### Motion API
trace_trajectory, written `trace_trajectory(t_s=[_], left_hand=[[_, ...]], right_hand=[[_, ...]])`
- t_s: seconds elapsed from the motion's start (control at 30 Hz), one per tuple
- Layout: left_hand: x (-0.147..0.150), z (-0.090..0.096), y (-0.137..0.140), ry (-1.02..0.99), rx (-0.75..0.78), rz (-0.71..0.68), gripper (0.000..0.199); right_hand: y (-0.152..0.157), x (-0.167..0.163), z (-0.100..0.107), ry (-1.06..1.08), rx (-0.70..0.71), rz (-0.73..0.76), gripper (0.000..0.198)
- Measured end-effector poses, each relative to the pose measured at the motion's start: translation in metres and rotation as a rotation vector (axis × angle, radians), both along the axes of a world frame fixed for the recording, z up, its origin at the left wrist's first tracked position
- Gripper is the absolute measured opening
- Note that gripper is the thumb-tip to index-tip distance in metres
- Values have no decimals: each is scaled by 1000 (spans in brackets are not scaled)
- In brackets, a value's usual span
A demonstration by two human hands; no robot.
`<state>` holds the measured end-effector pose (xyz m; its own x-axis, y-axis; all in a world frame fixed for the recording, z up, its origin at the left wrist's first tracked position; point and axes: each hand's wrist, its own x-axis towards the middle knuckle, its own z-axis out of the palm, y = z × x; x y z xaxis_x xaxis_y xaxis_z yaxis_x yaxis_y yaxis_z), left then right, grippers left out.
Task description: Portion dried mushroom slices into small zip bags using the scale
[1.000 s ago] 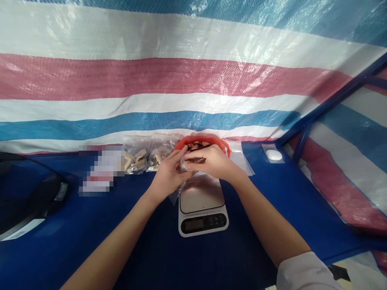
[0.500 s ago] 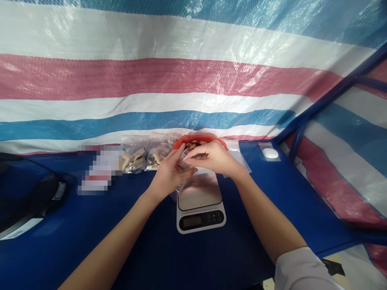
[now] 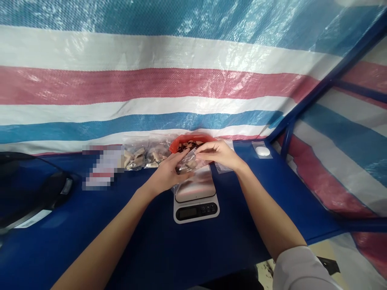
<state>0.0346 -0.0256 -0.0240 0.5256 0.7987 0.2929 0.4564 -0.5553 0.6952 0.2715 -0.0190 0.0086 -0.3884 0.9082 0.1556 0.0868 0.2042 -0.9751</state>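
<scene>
At the centre of the frame, the left hand (image 3: 166, 172) held the left side of a clear bag (image 3: 191, 162), its thumb in front and its fingers behind the film. The bag was tilted above the rear of the white scale (image 3: 198, 190), just in front of the red bag (image 3: 175, 146) with its dark pieces (image 3: 189, 144). Its film looked thin, soft and slippery, and with only something brownish showing blurred inside, it was probably light; held at a single spot it would likely sag or crumple. The better hold seemed to be by the upper edges, 1 hand on each side, with no squeeze on the contents, which might be brittle. Right of that, the right hand (image 3: 219, 155) was narrowed, its thumb and fingertips seeming to pinch the bag's upper right edge.

As for writing, at the far left a black object (image 3: 45, 197) bore a white label (image 3: 33, 218) too small to read. The paper sheet (image 3: 104, 167) near it was pixelated. The 2 filled bags (image 3: 134, 159) left of centre showed no legible print. On the scale's dark panel (image 3: 197, 211), lower centre, "M" and "T" stood beside a power symbol; no digits could be read on the display (image 3: 187, 212), and no brand on the white item (image 3: 263, 151) at right
</scene>
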Motion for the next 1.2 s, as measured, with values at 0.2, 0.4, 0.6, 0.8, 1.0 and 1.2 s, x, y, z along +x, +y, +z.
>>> trace_trajectory(t_s=[0.2, 0.4, 0.6, 0.8, 1.0, 1.2], left_hand=[[1, -7, -15, 43, 121, 64, 67], [-5, -17, -32, 86, 207, 143, 54], [-7, -22, -39, 136, 201, 134, 51], [-12, -30, -31, 129, 304, 98, 48], [-35, -34, -36, 73, 409, 233, 40], [-60, -46, -45, 219, 424, 293, 42]], right_hand=[[-17, 13, -21, 64, -96, -160, 29], [-33, 23, -35, 71, -179, -299, 30], [-41, 27, -45, 67, -222, -372, 31], [-48, 37, -46, 29, -204, -315, 37], [-54, 66, -49, -149, 29, -454, 39], [-67, 73, -65, -725, 398, -445, 33]])
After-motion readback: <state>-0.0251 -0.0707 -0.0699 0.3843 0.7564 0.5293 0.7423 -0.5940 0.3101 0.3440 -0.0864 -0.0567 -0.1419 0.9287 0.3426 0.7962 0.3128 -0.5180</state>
